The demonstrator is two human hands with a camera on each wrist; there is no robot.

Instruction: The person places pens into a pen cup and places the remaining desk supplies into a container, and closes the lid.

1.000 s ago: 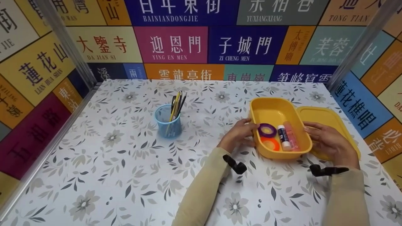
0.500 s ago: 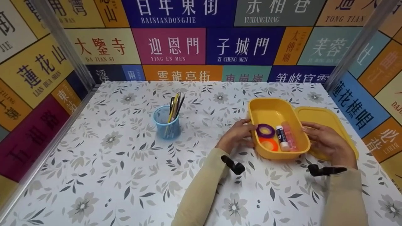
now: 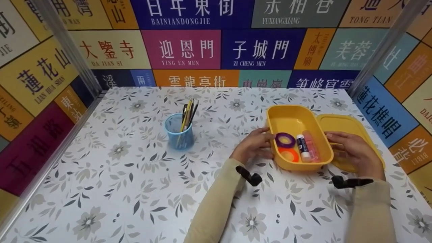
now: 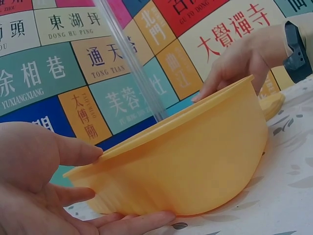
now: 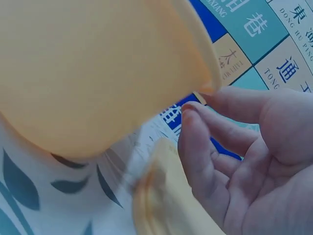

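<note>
In the head view a yellow lunch-box-like container point(image 3: 292, 118) stands uncovered on the tabletop at the right. Inside it lie a purple tape roll point(image 3: 285, 140), an orange ring-shaped roll point(image 3: 288, 155), a glue stick point(image 3: 303, 148) and a pink translucent item point(image 3: 311, 148) of unclear kind. My left hand point(image 3: 253, 145) is at the container's left side; in the left wrist view its thumb touches the rim and straight fingers lie along the lower wall. My right hand point(image 3: 354, 152) is at the right side, one fingertip at the rim and the other fingers loosely bent, apart from the wall.
A yellow lid point(image 3: 351, 123) lies right of the container, partly behind my right hand. Farther left stands a blue mesh pen cup point(image 3: 180, 135) with several pencils and pens point(image 3: 188, 116). Walls with printed signs point(image 3: 187, 49) enclose the back and sides of the flower-patterned tabletop point(image 3: 135, 189).
My right hand has shifted slightly at the container's right edge. The container and its contents stay in place; the view has tilted a little.
</note>
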